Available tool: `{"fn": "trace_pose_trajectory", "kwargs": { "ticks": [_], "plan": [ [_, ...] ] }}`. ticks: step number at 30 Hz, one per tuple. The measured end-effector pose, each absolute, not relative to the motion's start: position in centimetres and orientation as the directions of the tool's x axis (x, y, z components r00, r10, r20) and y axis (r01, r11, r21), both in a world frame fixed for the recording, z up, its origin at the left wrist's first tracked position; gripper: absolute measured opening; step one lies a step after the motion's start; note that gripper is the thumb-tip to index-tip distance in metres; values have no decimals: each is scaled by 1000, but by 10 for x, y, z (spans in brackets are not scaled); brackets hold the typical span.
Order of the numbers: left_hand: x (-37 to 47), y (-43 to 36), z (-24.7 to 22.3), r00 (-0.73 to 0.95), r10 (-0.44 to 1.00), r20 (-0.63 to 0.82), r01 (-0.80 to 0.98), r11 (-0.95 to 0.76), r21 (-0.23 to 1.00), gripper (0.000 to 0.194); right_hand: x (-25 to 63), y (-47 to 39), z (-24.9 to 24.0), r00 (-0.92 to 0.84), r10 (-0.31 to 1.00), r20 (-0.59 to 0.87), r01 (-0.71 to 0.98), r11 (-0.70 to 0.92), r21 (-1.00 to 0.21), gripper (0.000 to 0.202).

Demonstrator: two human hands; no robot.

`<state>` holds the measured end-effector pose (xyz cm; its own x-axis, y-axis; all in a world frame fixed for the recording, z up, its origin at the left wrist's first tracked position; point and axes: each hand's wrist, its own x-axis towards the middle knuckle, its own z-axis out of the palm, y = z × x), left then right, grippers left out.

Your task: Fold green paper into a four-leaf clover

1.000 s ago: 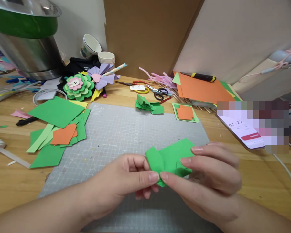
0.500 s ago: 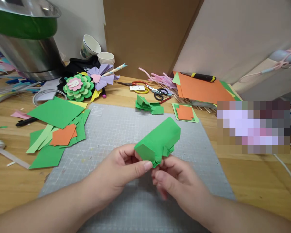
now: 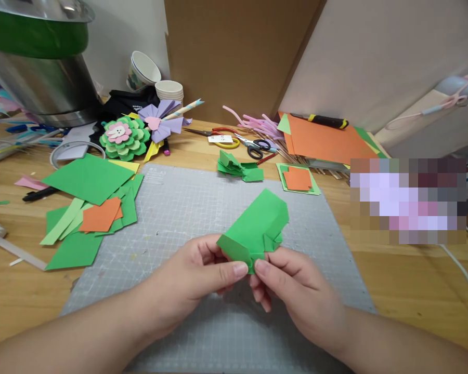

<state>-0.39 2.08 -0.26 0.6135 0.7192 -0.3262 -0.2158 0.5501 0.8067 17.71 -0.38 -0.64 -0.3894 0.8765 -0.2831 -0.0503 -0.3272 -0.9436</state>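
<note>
Head cam: the folded green paper (image 3: 251,223) is held above the gray cutting mat (image 3: 175,202), pinched along its lower edge by the left hand (image 3: 203,270) and right hand (image 3: 306,293). Thumbs are pressed close together, other fingers curled behind, partly hidden. Another green folded piece (image 3: 239,167) is parked at the mat's far edge.

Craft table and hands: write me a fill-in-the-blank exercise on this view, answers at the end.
The left hand and right hand both hold one folded paper, coloured ____.
The cutting mat beneath the hands is ____ in colour.
The top piece of the small paper stack at the cutting mat's far right corner is ____.
The centre of the purple paper flower has the shape of a ____.

Missing words: green; gray; orange; heart.
</note>
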Motion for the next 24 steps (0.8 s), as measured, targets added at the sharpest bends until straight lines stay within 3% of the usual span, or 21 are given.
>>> {"fn": "trace_pose_trajectory", "kwargs": {
  "ticks": [11, 24],
  "plan": [
    [-2, 21, -3, 661, 696, -281, -231, 544, 806, 10, 177, 2, 0, -442, 827, -346, 120, -328, -937, 33],
    [-2, 26, 1, 741, 622, -252, -195, 559, 806, 11, 181, 1, 0, -480, 815, -324, 157, -284, -946, 35]
  ]
}}
